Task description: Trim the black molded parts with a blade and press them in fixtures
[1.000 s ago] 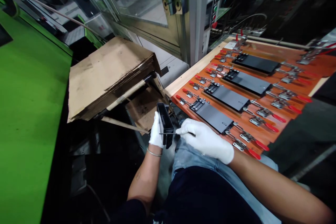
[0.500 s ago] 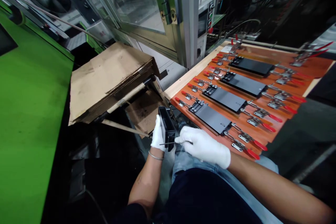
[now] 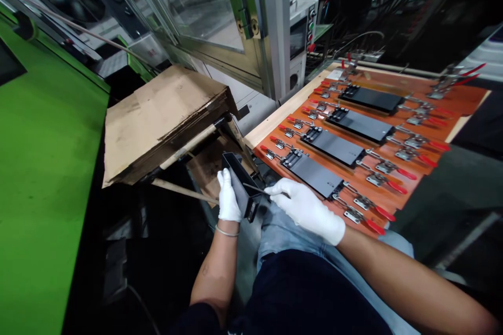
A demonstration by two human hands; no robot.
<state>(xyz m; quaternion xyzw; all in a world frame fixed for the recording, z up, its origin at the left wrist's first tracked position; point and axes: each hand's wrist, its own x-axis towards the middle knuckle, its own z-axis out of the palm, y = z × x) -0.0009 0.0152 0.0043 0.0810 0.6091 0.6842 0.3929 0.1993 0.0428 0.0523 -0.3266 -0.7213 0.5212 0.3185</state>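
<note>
My left hand (image 3: 229,198), in a white glove, grips a long black open box-shaped part (image 3: 238,186) by its left side, with the part tilted. A thin dark tool (image 3: 254,188) is pinched in my gloved right hand (image 3: 302,208). Its tip points left, over the open side of the black part; whether it touches is unclear. Both hands are in front of my body, left of an orange-brown board (image 3: 426,141). On that board lie several dark flat plates (image 3: 314,174) between red-handled toggle clamps (image 3: 376,226).
Cardboard (image 3: 157,110) covers a stand at the left, with a wooden bar below it. A green machine panel (image 3: 43,167) fills the far left. Behind stands a metal-framed glass door (image 3: 204,5), and a control box (image 3: 301,36) with buttons is beside it.
The black part in my left hand has moved slightly left and turned, showing more of its outer side. The tool has swung so its tip points up and left instead of level.
</note>
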